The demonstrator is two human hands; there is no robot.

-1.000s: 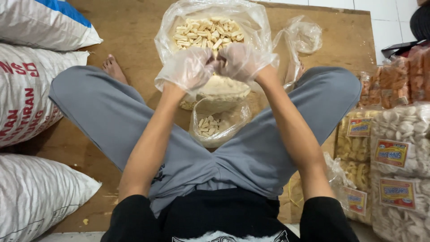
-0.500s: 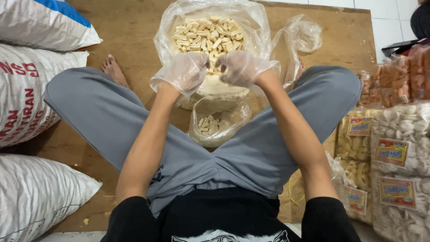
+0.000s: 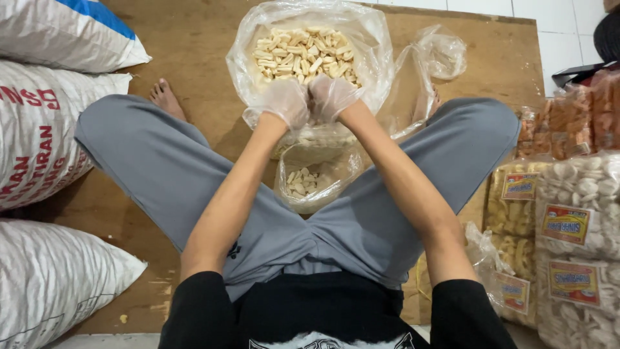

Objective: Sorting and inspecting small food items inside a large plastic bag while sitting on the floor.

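A small snack-packing workplace is shown: woven sacks (image 3: 51, 136) are stacked along the left edge of a wooden floor board (image 3: 187, 45), labelled snack packets (image 3: 568, 213) heaped along its right edge.

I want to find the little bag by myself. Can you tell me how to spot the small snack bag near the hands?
Start at the big clear bag heaped with pale snack sticks on the wooden board. Just below the two gloved hands, left hand and right hand, between the grey trouser legs, sits the small clear bag. It is open, unlabelled and nearly empty, unlike the full sealed packs on the right.
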